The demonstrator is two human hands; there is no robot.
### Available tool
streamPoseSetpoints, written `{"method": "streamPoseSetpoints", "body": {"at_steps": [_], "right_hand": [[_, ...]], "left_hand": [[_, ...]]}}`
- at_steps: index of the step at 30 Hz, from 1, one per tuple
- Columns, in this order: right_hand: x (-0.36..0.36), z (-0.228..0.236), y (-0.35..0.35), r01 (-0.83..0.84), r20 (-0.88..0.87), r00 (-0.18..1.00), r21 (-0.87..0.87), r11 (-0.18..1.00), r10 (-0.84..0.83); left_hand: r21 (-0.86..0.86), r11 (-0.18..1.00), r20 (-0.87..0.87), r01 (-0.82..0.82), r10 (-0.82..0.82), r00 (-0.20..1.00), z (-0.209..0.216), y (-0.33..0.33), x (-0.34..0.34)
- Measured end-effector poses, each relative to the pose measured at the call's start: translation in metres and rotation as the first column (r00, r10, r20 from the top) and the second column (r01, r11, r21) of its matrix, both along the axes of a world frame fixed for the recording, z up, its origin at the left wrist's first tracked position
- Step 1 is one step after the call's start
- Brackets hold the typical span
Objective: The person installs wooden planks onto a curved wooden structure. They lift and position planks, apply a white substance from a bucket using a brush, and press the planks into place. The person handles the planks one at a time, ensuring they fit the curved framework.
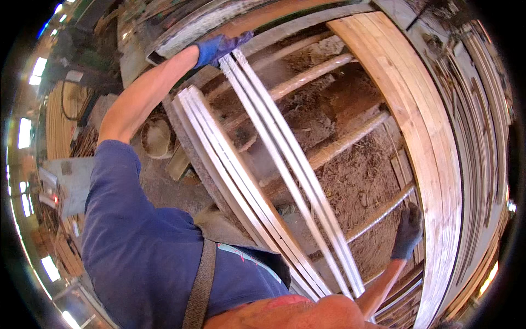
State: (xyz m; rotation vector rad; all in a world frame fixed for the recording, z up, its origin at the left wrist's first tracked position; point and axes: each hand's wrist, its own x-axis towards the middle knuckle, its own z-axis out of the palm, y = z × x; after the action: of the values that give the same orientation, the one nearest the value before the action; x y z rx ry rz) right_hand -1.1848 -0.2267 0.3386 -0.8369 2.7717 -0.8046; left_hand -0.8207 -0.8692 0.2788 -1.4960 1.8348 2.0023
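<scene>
Head cam: L hand [222,50], in a blue glove, was up top, approx. centre-left, at the far ends of the middle pale strips [300,159], & looked in contact w/ them. Its fingers [241,39] were stretched out to the R past the ends; couldn't tell if they gripped anything. Strips ran diag. from there down toward the lower edge, side by side w/ a narrow gap, across round bars [350,140].

R hand [409,233], dark glove, was lower R, near the end of a bar & just L of the wide plank panel [422,120]; fingers looked bent, but couldn't tell if they held anything or touched the panel edge.

L of the strips, a bundle of pale boards [230,170] lay roughly parallel, well apart from the panel. Under the bars: brown ground [350,192] showed, w/ loose debris. Far R, beyond the panel, were long timber lengths [482,126]. A round container [156,139] stood L of the bundle. Person's dark blue shirt [131,208] & brown strap [201,279] took up the lower L.
</scene>
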Motion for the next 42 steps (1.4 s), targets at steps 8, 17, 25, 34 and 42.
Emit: {"method": "streamPoseSetpoints", "body": {"at_steps": [8,17,25,34,42], "right_hand": [[0.176,0.069,-0.053,-0.495,0.340,0.827,0.060,0.867,0.448],[0.151,-0.098,-0.006,0.376,0.849,0.451,0.099,0.921,-0.276],[0.115,-0.120,-0.008,0.851,0.994,0.098,-0.061,0.522,-0.044],[0.097,-0.136,-0.041,0.969,0.987,0.156,-0.162,0.187,0.048],[0.058,-0.139,-0.078,0.965,0.967,0.256,-0.256,-0.050,-0.011]], "left_hand": [[-0.644,0.504,0.301,0.576,-0.526,0.796,-0.003,-0.039,-0.113],[-0.103,0.963,-0.046,0.250,-0.255,0.966,-0.003,-0.036,-0.127],[-0.026,0.975,-0.392,0.220,-0.213,0.895,-0.072,-0.115,-0.105],[-0.762,0.640,-0.054,0.100,-0.216,0.975,-0.043,-0.007,-0.152],[-0.834,0.537,0.045,0.130,-0.167,0.985,-0.062,-0.018,-0.176]]}}
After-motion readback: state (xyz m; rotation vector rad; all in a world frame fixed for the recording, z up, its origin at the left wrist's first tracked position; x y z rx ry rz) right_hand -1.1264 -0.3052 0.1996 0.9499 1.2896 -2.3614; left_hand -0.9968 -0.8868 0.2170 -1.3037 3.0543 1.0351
